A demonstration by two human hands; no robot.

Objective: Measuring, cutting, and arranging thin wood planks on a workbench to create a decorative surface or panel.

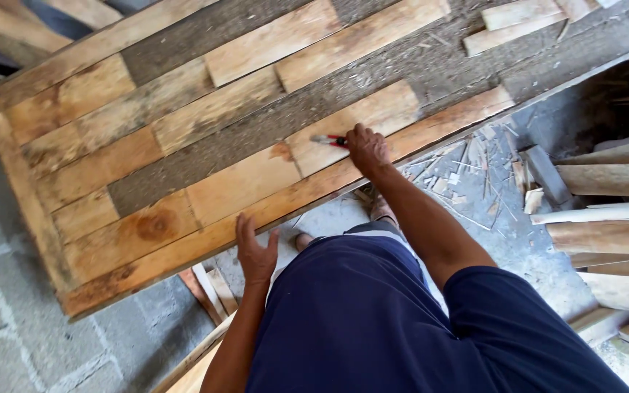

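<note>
On the plank desk point(183, 145), our right hand point(368, 149) clamps a red-handled tool point(330, 140); our left hand point(255, 251) rests open at its near edge.

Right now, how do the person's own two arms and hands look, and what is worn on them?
Both arms are bare from the short sleeves down. The dark navy blue short-sleeved shirt covers only the upper arms. The left hand and the right hand wear no gloves, and no watch, ring or bracelet can be seen on either wrist. No markings show on the shirt fabric.
</note>
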